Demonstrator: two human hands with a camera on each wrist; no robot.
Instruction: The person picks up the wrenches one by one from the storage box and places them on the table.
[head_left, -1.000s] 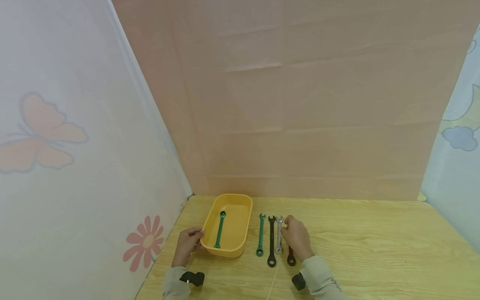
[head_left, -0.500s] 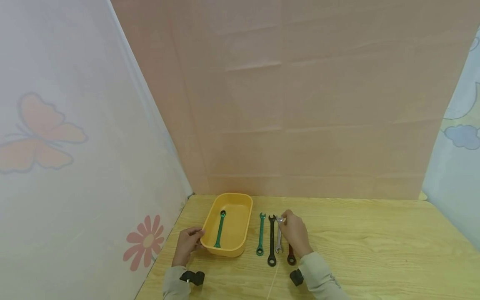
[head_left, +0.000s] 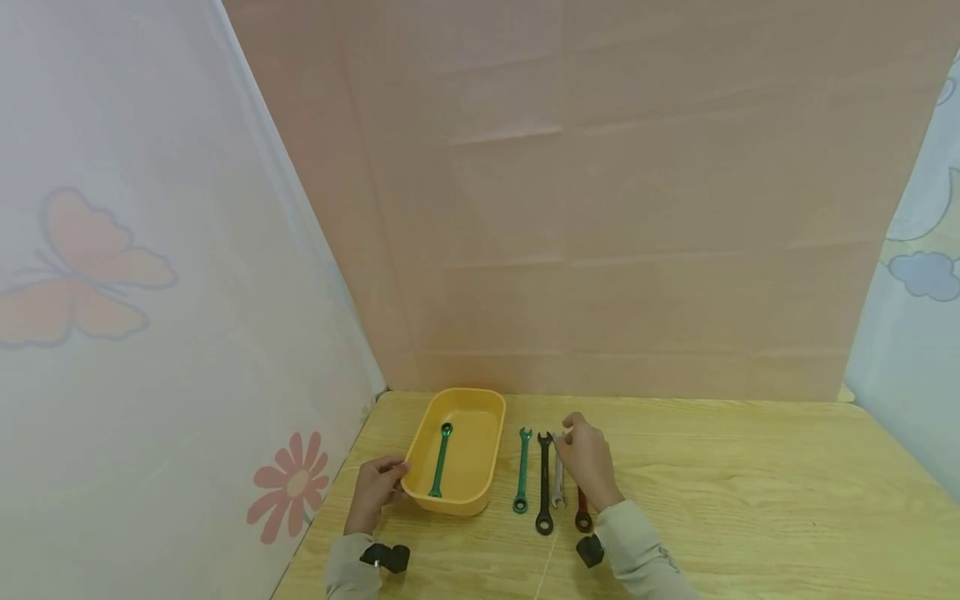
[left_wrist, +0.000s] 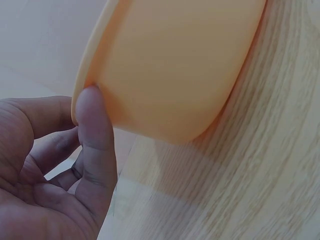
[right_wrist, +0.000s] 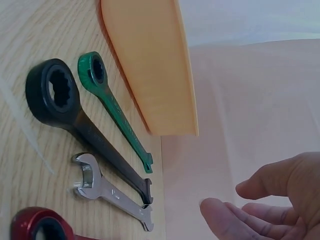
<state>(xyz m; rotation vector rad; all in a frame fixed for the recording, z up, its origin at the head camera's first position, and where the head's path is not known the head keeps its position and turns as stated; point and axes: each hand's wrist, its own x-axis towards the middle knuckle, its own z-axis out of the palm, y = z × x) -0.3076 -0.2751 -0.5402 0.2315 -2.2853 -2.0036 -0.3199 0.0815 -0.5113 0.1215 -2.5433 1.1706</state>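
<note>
My left hand [head_left: 372,492] pinches the near left corner of a yellow plastic tray [head_left: 463,506], thumb on the rim in the left wrist view. Inside that tray lies one green combination wrench [head_left: 440,463]. To its right, side by side on the table, are another green wrench [head_left: 522,471], a black wrench [head_left: 544,485], a silver open-ended wrench [right_wrist: 117,194] and a red wrench [right_wrist: 42,225]. Over the silver and red ones hovers my right hand [head_left: 588,462], thumb and fingers parted and holding nothing in the right wrist view. It hides part of both in the head view.
The wooden table [head_left: 750,483] extends to the right of the wrenches. A pink-brown sheet [head_left: 637,250] hangs along its back edge. Pale patterned sheets stand at the left [head_left: 187,292] and far right. Each wrist bears a black camera mount.
My right hand has shifted slightly forward and left above the silver and red wrenches. The left hand, the tray and the wrenches stay where they were.
</note>
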